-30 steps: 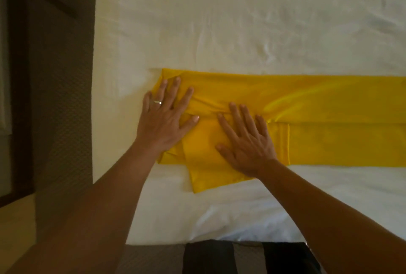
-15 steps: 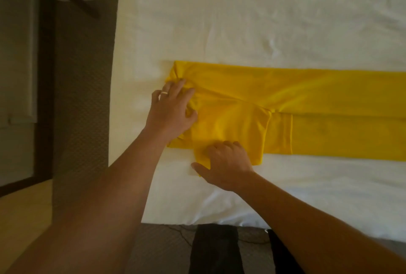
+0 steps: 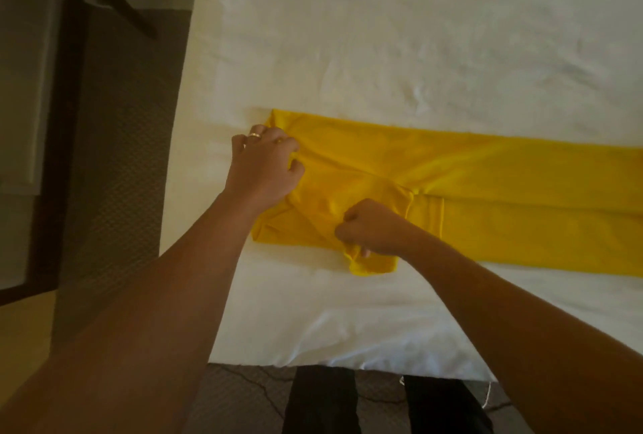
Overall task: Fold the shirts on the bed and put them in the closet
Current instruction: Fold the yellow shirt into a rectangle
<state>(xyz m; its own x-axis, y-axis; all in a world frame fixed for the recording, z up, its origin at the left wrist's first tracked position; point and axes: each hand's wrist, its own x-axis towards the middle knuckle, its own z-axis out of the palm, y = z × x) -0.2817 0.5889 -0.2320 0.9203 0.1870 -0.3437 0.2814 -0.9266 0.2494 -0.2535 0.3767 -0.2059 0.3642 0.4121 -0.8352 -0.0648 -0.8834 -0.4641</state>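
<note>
Bed (image 3: 382,33) in white sheet beside brown carpet (image 3: 121,155)

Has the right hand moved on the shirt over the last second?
Yes. The right hand has slid from flat on the shirt toward its near edge, closer to the person, and now grips the cloth there in a fist.

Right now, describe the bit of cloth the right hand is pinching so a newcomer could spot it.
Start at the white bed and find the long yellow shirt folded into a band across it. At the band's left end, the right hand is closed on a small sleeve flap. It is the only part of the shirt poking past the band's near edge.
</note>
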